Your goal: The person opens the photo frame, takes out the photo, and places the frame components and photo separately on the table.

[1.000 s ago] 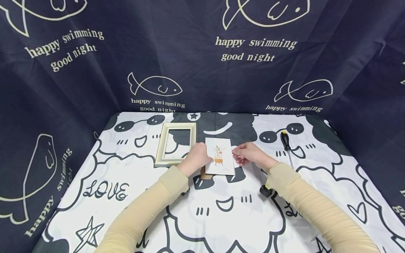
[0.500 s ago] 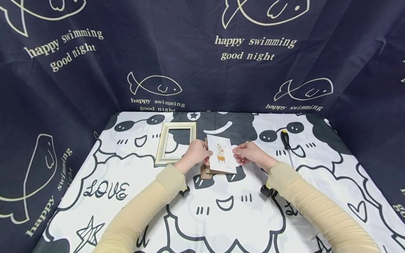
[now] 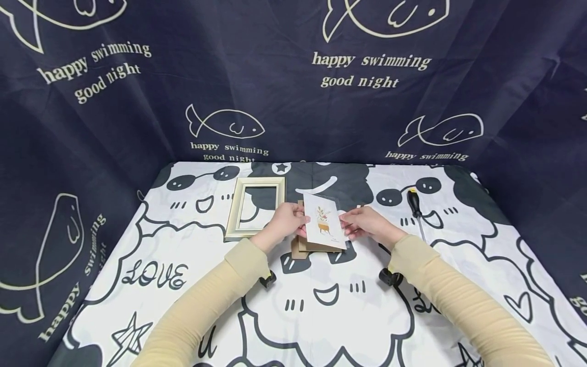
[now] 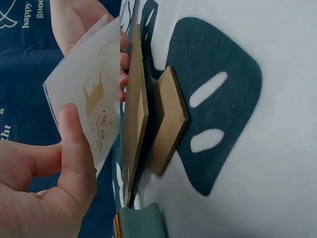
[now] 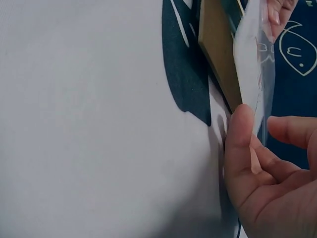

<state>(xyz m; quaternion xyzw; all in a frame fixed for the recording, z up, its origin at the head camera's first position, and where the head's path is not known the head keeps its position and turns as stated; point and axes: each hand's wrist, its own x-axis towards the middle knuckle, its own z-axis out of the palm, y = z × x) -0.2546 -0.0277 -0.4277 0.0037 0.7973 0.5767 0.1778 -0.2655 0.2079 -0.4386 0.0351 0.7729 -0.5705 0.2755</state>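
A white picture card (image 3: pixel 323 224) printed with a potted plant is held tilted above a brown backing board (image 4: pixel 137 119). A clear sheet (image 5: pixel 268 84) lies over its printed face. My left hand (image 3: pixel 285 223) pinches the card's left edge, thumb on the printed side in the left wrist view. At the opposite edge, my right hand (image 3: pixel 367 224) has its fingers behind and its thumb in front, holding the card and sheet lightly. A smaller brown piece (image 4: pixel 168 124) sticks out under the board.
A cream picture frame (image 3: pixel 232 216) lies to the left of the board, its opening showing the cloth. Right of my right hand lies a black-handled screwdriver (image 3: pixel 414 204). A patterned cloth (image 3: pixel 321 326) covers the table, with a dark curtain (image 3: pixel 293 76) behind.
The card has been lifted off the board at its left side, then tilted and shifted slightly right. The clear sheet has come apart from it at the top. The left hand has moved slightly rightward.
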